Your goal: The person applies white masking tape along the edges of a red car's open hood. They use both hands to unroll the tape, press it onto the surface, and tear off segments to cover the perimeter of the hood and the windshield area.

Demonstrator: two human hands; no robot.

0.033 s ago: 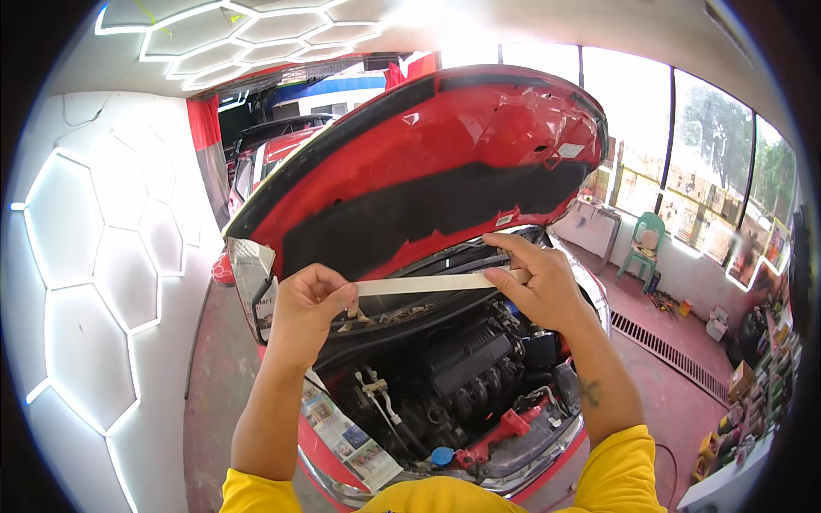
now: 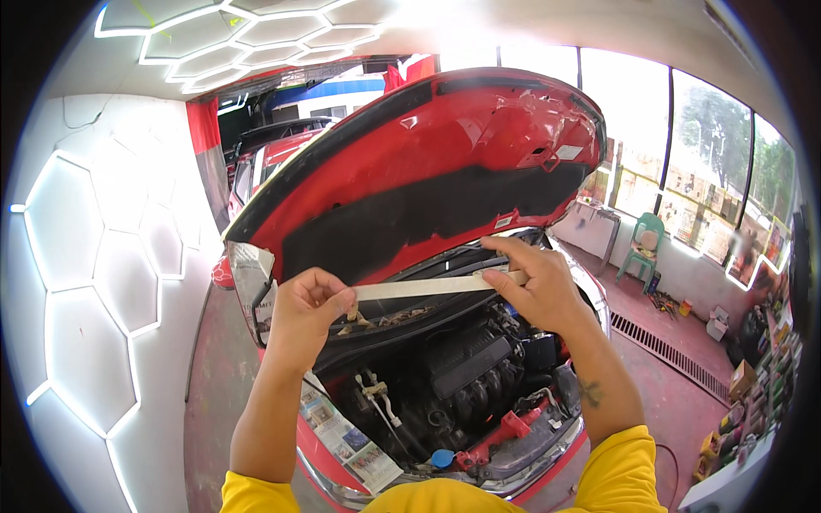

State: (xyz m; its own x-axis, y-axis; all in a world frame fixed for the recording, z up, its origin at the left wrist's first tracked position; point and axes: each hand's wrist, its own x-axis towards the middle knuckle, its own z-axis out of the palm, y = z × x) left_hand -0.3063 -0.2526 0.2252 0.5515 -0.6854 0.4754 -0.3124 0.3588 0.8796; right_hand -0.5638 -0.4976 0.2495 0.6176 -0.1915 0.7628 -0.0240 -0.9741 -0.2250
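A strip of pale masking tape (image 2: 419, 288) is stretched nearly level between my two hands, above the engine bay of a red car. My left hand (image 2: 306, 309) pinches its left end between thumb and fingers. At the other end, my right hand (image 2: 537, 286) is closed on the tape, its index finger pointing out above it; whether a roll sits in the palm is hidden. Behind the hands rises the raised red hood (image 2: 368, 179), its underside partly covered by a black liner. Below the tape lies the dark engine (image 2: 470, 368).
Newspaper (image 2: 372, 462) covers the left front fender, and more paper (image 2: 248, 274) covers the windshield's left side. To the left is a white wall (image 2: 81, 342) with hexagonal lights. A green chair (image 2: 643, 244), a floor grate (image 2: 671, 359) and cluttered supplies (image 2: 761, 385) are on the right.
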